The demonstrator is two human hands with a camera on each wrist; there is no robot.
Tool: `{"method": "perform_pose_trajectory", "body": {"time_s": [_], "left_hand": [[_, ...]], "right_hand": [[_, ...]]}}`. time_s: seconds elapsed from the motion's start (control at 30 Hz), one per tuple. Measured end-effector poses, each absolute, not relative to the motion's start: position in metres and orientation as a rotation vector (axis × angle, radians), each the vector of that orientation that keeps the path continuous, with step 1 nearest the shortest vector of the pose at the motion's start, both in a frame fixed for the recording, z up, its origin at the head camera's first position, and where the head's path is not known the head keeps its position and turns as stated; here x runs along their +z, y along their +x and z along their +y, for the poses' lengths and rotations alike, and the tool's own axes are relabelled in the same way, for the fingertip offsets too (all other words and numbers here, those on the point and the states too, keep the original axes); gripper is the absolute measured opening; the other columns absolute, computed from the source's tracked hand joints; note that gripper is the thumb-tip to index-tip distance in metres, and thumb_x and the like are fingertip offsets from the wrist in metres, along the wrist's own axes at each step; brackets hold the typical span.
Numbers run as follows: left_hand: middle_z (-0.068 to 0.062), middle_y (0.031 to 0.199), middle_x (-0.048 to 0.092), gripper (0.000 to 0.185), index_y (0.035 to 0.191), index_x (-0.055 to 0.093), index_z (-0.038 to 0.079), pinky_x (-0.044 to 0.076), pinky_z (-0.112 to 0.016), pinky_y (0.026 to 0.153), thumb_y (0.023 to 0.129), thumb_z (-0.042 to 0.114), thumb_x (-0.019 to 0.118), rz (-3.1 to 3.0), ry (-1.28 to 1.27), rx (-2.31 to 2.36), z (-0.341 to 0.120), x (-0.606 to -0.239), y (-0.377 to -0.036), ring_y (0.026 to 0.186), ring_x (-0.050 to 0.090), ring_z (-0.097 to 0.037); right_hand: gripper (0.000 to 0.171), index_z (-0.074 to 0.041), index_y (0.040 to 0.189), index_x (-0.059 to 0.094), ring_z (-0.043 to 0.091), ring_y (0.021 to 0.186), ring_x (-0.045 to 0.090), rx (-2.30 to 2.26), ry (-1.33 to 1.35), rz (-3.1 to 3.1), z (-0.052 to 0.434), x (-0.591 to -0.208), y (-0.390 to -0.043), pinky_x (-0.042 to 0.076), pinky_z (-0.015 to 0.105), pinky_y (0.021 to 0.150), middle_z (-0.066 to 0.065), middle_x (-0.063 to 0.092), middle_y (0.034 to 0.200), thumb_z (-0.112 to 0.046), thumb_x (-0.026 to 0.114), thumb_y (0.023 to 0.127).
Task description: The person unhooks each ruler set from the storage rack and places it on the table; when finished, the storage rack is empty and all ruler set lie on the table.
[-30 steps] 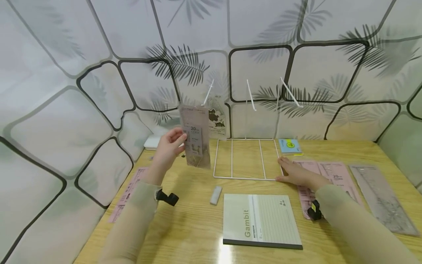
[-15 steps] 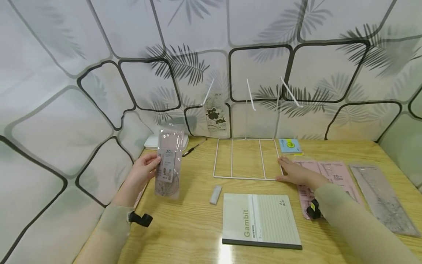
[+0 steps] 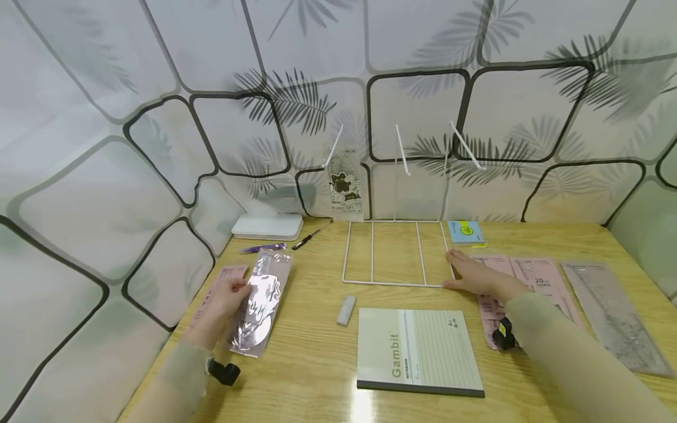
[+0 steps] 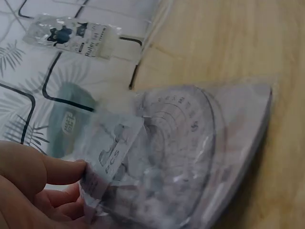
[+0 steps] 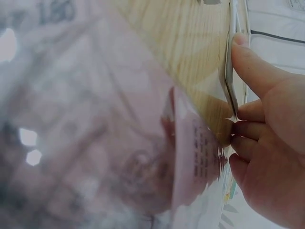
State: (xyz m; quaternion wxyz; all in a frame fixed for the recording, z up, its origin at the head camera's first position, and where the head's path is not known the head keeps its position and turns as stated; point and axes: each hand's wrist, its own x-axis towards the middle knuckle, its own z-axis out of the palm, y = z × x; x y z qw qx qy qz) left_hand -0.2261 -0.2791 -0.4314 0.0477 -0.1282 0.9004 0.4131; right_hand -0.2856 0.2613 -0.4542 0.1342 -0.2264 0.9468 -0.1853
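My left hand (image 3: 226,298) holds a shiny clear ruler-set packet (image 3: 260,301) by its left edge, low over the left side of the wooden table. In the left wrist view my fingers (image 4: 43,179) pinch the packet (image 4: 190,157), and a protractor shows through it. My right hand (image 3: 476,276) rests on the table against the front right corner of a white wire rack (image 3: 394,255). In the right wrist view the thumb (image 5: 255,69) lies along the wire (image 5: 230,57) with the other fingers loosely curled, beside a pink packet (image 5: 95,119).
A Gambit notebook (image 3: 418,349) and a grey eraser (image 3: 346,310) lie at the front. Pink packets (image 3: 536,276) and a clear one (image 3: 613,317) lie right, another pink one (image 3: 224,276) left. A white box (image 3: 267,226), pens (image 3: 264,248), sticky notes (image 3: 465,232) and a hanging ruler set (image 3: 345,188) are behind.
My left hand has brought the packet down and to the left, from upright near the rack's left hook to low over the table. The right hand has not moved.
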Motion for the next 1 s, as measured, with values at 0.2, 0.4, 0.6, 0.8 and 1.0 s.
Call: {"method": "perform_pose_trajectory", "body": {"time_s": [0.2,0.4,0.6,0.8,1.0], "left_hand": [[-0.035,0.132,0.051,0.042,0.135,0.047,-0.014,0.046,-0.051,0.1,0.102,0.012,0.047,2.735,-0.401,1.119,-0.28,-0.435,-0.219,0.112,0.054,-0.038],[-0.033,0.116,0.056,0.043,0.135,0.045,-0.018,0.051,-0.042,0.086,0.095,-0.001,0.045,2.773,-0.361,1.146,-0.281,-0.436,-0.216,0.102,0.056,-0.036],[-0.033,0.126,0.055,0.05,0.142,0.04,-0.013,0.05,-0.049,0.097,0.092,-0.005,0.046,2.816,-0.399,0.999,-0.279,-0.438,-0.215,0.115,0.055,-0.042],[-0.035,0.143,0.044,0.05,0.145,0.035,-0.012,0.043,-0.056,0.107,0.096,-0.004,0.042,2.892,-0.302,0.86,-0.271,-0.429,-0.216,0.132,0.044,-0.049],[-0.03,0.145,0.044,0.05,0.147,0.037,-0.005,0.044,-0.053,0.107,0.099,0.003,0.047,2.954,-0.137,1.162,-0.26,-0.404,-0.234,0.13,0.048,-0.045]], "right_hand": [[0.096,0.021,0.148,0.018,0.058,0.143,0.011,-0.564,-0.637,2.734,0.265,-0.457,-0.287,0.015,0.067,0.116,0.043,0.009,0.154,-0.046,0.063,0.095],[0.098,0.02,0.149,0.016,0.058,0.144,0.007,-0.59,-0.622,2.709,0.264,-0.459,-0.289,0.012,0.067,0.116,0.042,0.007,0.155,-0.047,0.062,0.094],[0.096,0.02,0.149,0.017,0.057,0.144,0.009,-0.562,-0.624,2.72,0.263,-0.46,-0.289,0.013,0.066,0.117,0.042,0.008,0.155,-0.046,0.061,0.095],[0.097,0.019,0.149,0.017,0.058,0.144,0.009,-0.555,-0.622,2.718,0.262,-0.459,-0.289,0.014,0.066,0.117,0.042,0.008,0.155,-0.048,0.061,0.095],[0.097,0.019,0.149,0.018,0.058,0.143,0.01,-0.548,-0.63,2.729,0.263,-0.46,-0.288,0.015,0.067,0.116,0.042,0.009,0.155,-0.049,0.06,0.095]]}}
